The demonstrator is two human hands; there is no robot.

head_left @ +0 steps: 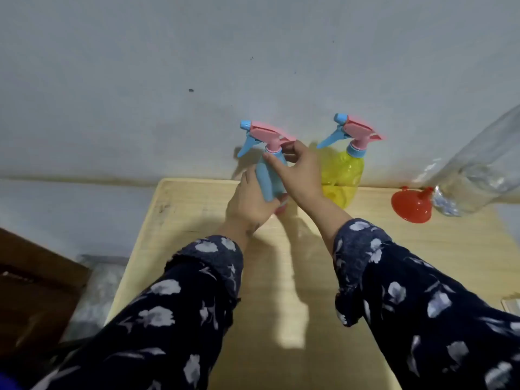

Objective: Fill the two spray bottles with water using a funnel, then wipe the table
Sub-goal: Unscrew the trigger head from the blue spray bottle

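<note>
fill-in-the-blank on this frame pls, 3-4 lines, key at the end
1. Both hands hold the ____ bottle.
2. The right hand pinches near that bottle's ____ spray head.
3. The red funnel lies on the table, to the right of the ____ bottle.
4. The left hand grips the bottle's ____ part.

Missing words: blue; pink; yellow; lower

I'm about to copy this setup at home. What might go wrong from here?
1. The right hand works at the blue spray bottle's neck; if the left hand loosens, the bottle may twist or slip.
2. The right forearm passes close to the yellow spray bottle and may topple it.
</note>
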